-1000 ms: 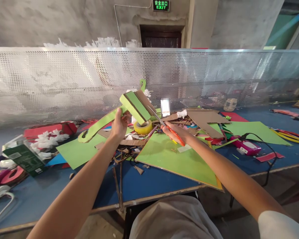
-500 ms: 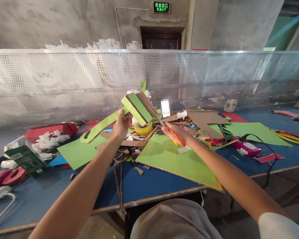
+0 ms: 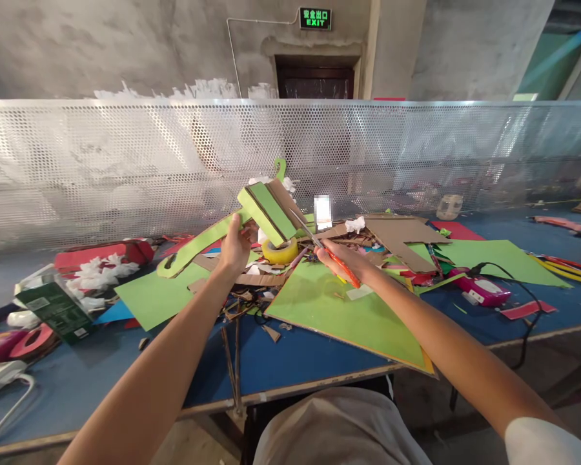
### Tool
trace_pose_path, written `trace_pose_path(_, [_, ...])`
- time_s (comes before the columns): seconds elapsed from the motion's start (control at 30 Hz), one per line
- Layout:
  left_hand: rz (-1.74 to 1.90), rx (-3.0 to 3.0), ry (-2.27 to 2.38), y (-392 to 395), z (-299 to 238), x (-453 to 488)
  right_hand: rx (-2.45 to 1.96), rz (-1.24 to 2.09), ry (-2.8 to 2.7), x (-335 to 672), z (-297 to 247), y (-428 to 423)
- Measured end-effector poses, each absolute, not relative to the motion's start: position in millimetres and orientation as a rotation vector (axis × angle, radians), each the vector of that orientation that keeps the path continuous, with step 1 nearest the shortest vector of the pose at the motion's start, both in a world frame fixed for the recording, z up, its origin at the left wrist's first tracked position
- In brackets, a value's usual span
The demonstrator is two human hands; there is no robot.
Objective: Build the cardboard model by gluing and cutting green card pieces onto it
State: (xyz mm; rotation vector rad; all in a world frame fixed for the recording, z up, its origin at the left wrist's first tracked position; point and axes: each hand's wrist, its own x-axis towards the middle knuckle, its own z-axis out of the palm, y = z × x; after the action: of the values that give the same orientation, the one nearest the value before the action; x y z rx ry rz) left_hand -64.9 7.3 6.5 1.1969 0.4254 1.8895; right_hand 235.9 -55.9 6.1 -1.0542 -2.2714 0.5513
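In the head view, the left hand (image 3: 235, 245) has its grip closed on a hook-ended, lime-green cardboard piece (image 3: 265, 213) over the blue table (image 3: 310, 365); rightward, the right hand's (image 3: 352, 257) grip clasps orange-handled metal scissors (image 3: 341, 265), blades pointing far-left.

The tape roll (image 3: 277, 257) sits between box (image 3: 55, 309) and scissors (image 3: 337, 261).

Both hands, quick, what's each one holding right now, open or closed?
Left hand: closed, holding the green cardboard piece.
Right hand: closed, holding the orange-handled scissors.
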Motion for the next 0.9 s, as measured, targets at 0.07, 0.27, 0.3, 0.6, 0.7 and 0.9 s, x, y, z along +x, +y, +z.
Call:
trace_pose_path(0.07, [1.895,1.193,0.440,6,7,-63,-1.056,0.546,-2.264,236,6,-56])
trace_pose_path(0.27, [1.898,1.189,0.442,4,8,-61,-1.138,0.507,-2.258,233,12,-63])
trace_pose_path(0.3, [1.899,1.189,0.435,4,7,-61,-1.145,0.504,-2.250,233,13,-65])
trace_pose_path(0.6, [1.880,1.195,0.449,4,6,-63,-1.195,0.439,-2.196,228,13,-69])
trace_pose_path(0.7, [1.869,1.203,0.434,5,6,-63,-1.199,0.392,-2.195,229,12,-67])
trace_pose_path(0.9, [1.864,1.206,0.419,6,6,-64,-1.200,0.382,-2.192,229,12,-66])
